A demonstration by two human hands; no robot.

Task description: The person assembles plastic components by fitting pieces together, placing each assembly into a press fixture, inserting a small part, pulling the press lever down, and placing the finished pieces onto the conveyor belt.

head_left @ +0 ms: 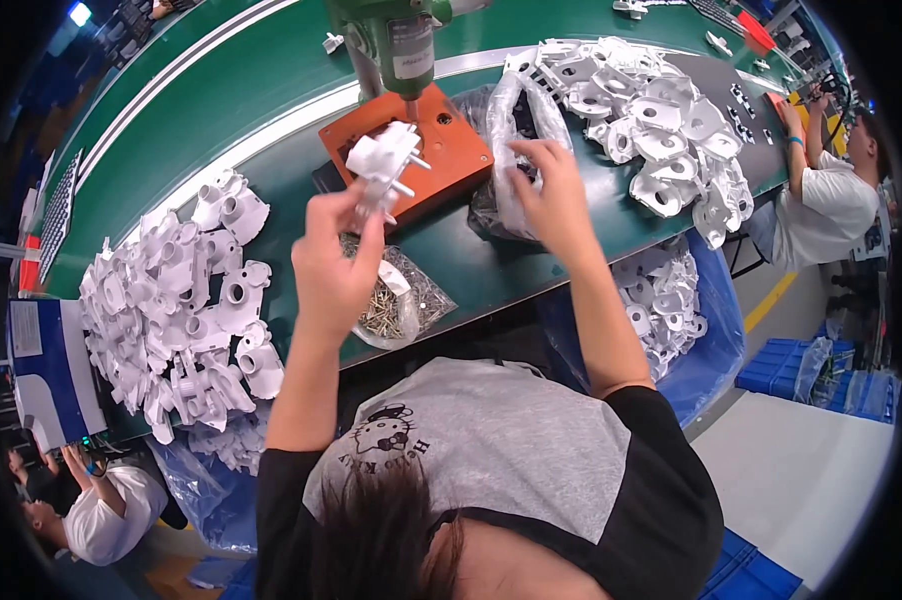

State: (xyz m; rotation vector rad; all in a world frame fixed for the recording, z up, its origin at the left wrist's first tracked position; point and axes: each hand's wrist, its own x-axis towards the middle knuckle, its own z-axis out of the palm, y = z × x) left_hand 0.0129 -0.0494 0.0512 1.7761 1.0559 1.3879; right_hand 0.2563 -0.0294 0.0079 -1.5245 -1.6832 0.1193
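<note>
My left hand [339, 255] is closed on a white plastic part [379, 155] with several pins sticking out to its right. It holds this part up over the left side of an orange fixture block [461, 175]. At the mouth of a clear plastic bag [504, 190], my right hand [551, 190] has its thumb and fingers apart. Its fingertips dip toward dark contents, which I cannot make out. Above the block hangs a green press machine [369, 30], its thin tip pointing down at the block. A bag of small metal screws [383, 310] lies below my left hand.
White plastic housings [171, 300] are heaped on the left of the green bench; white ring-shaped parts [666, 130] cover the right. Blue-lined bins with more parts [661, 300] stand below the bench edge. People sit at far left and far right [821, 210].
</note>
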